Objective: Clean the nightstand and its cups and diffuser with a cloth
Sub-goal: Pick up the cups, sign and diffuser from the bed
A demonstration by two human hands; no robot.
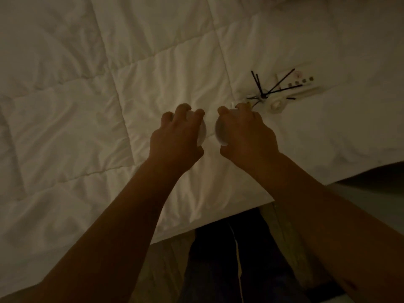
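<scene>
Dim light, looking down at the bed. Both my hands out over the white quilt (91, 88), each one clamped from above on a white cup. L hand (175, 134): fingers curled down over the left cup (202, 133), only a sliver of its side shows past my knuckles, thumb tucked under on the near side. R hand (247, 132): same grip on the right cup (218, 131), fingers spread over the top, thumb on the near side. The 2 cups sit side by side, close but apart, a narrow gap of quilt btwn them. Can't tell if they rest on the quilt or are lifted just off it, too dark. Reed diffuser (263, 96) is on the quilt just beyond my R hand, to the right: small pale base, black sticks fanned out up and to the right. Just right of the diffuser, a white strip-shaped thing w/ a row of small dark dots (301, 84), lying at a slant; some sticks cross over it. A round white piece (276, 104) lies next to the diffuser base, can't ID it. Near edge of the bed runs diag across the bottom; below it wood floor (166, 270) and my dark trousers (229, 259).
</scene>
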